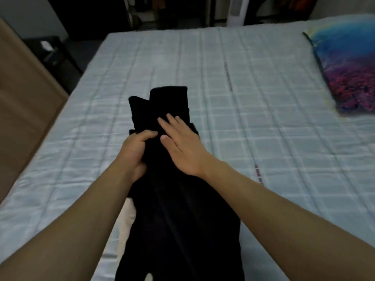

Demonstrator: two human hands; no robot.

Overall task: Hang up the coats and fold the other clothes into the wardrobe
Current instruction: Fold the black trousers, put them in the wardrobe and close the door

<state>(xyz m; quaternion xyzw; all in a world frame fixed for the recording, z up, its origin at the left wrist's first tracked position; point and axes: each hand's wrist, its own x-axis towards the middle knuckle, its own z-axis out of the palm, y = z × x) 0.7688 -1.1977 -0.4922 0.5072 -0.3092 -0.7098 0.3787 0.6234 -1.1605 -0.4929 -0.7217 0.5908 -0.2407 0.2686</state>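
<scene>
Headboard [22,98]: brown panel along the left edge of my bed.
My left hand [135,154]: fingers curled round a fold of the black garment, gripping it.
Black garment [178,209]: long and dark, lying on the bed straight ahead of me, far end folded.
My right hand [182,142]: flat, fingers straight, pressing on the garment.
Bed [253,118]: pale checked cover.
Pillow [347,63]: blue and purple, far right.

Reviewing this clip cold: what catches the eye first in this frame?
The black garment lying lengthwise at the centre of the pale checked bed, with both bare hands on it: the left hand grips its edge, the right hand lies flat on top. Next, the bright blue-and-purple pillow at far right.
</scene>
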